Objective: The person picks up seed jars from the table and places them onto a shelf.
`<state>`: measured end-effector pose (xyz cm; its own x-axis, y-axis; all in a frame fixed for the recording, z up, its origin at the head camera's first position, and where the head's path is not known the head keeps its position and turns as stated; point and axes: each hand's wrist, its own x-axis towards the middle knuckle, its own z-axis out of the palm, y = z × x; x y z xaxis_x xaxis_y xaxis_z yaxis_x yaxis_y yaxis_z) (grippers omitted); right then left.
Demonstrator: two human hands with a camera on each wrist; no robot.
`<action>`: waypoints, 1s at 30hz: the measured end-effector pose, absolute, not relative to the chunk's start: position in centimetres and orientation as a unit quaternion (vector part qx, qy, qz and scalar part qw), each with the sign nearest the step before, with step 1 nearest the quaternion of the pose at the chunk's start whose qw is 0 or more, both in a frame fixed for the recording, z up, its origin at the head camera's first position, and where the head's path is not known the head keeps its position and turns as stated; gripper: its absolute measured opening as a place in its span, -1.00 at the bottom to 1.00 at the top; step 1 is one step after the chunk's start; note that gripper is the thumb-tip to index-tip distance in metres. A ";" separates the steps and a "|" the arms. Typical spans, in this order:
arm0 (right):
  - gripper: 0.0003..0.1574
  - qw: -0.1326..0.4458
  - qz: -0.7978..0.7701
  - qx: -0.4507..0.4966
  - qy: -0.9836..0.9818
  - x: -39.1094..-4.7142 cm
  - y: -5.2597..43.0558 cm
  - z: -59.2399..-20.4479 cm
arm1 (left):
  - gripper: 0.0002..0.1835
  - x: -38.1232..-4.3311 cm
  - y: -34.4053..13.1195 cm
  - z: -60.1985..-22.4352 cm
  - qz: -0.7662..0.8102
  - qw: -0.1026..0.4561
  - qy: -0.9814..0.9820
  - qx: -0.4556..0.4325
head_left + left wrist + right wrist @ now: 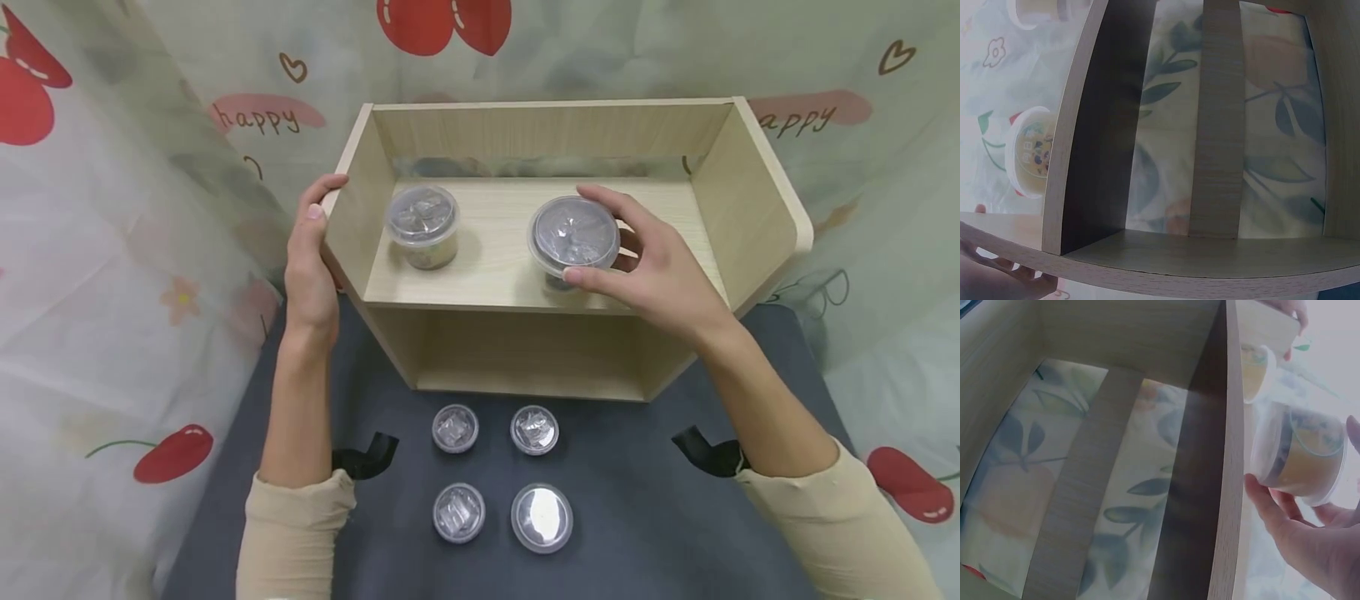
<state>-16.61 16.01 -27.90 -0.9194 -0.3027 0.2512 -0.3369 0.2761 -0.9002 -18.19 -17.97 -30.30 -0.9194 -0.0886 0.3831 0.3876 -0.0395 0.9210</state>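
Note:
My right hand (652, 258) grips a clear lidded plastic cup (576, 233) by its rim, thumb at the near side and fingers at the far side. The cup is over the upper board of a two-tier wooden shelf (600, 137), and the right wrist view shows yellowish contents in the cup (1316, 453). A second lidded cup (422, 221) stands on the same board at the left end. My left hand (315, 258) holds the shelf's left side panel, fingers over its outer edge. In the left wrist view, fingers (1007, 275) show along that panel.
On the dark tabletop (622, 517) in front of the shelf sit several smaller lidded tubs (455, 428), in two rows. A printed curtain (150, 292) hangs behind and at both sides. Beneath the upper board is an open lower compartment (532, 354).

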 end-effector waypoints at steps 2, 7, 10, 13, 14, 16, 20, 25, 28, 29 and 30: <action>-0.04 0.012 0.574 0.192 -0.796 -16.9 15.8 -27.8 | -0.54 -18.2 -18.0 -30.3 -0.712 0.168 -0.673 -0.108; -0.07 0.014 0.580 0.173 -0.796 -17.6 15.3 -27.9 | -0.53 -18.1 -18.1 -30.4 -0.709 0.173 -0.677 -0.100; -0.09 0.024 0.576 0.165 -0.800 -18.1 15.1 -28.0 | -0.53 -18.1 -18.0 -30.4 -0.711 0.172 -0.673 -0.104; -0.08 0.031 0.578 0.158 -0.800 -18.7 14.9 -28.1 | -0.54 -18.1 -17.9 -30.4 -0.715 0.172 -0.669 -0.107; -0.08 0.031 0.584 0.156 -0.796 -18.9 14.8 -28.2 | -0.54 -18.2 -17.8 -30.4 -0.716 0.172 -0.668 -0.108; -0.08 0.030 0.593 0.153 -0.790 -19.2 14.7 -28.2 | -0.54 -18.2 -17.8 -30.4 -0.717 0.173 -0.667 -0.108; -0.07 0.028 0.610 0.150 -0.778 -19.8 14.3 -28.4 | -0.54 -18.2 -17.7 -30.3 -0.720 0.174 -0.663 -0.108; -0.08 0.025 0.622 0.145 -0.769 -20.3 13.8 -28.9 | -0.54 -18.2 -17.7 -30.3 -0.720 0.176 -0.663 -0.109; -0.10 0.021 0.627 0.140 -0.766 -20.5 13.5 -29.2 | -0.54 -18.2 -17.8 -30.4 -0.715 0.178 -0.667 -0.107; -0.10 0.020 0.627 0.139 -0.766 -20.6 13.4 -29.3 | -0.53 -18.2 -17.8 -30.4 -0.713 0.179 -0.669 -0.107; -0.10 0.019 0.627 0.138 -0.766 -20.6 13.4 -29.4 | -0.53 -18.2 -17.8 -30.4 -0.712 0.179 -0.670 -0.106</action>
